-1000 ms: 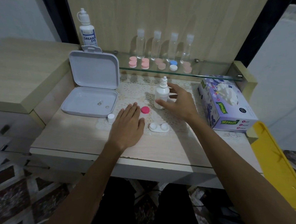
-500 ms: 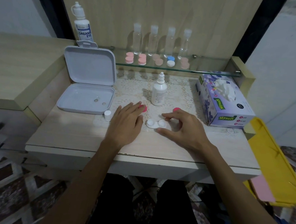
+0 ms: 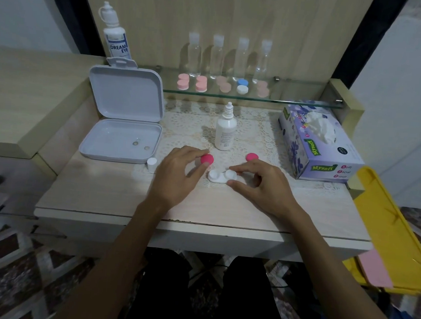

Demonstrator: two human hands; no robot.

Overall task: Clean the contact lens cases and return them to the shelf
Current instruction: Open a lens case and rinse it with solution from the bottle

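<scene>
the white contact lens case lies on the lace mat at the table's front middle, both wells uncapped, its long axis running left to right. the right hand is nearer, thumb and forefinger curled at the case's right well, seemingly pinching it. the left hand sits just left, fingers at one pink cap; whether it grips it i cannot tell. the other pink cap lies behind the right hand, the solution bottle upright beyond.
</scene>
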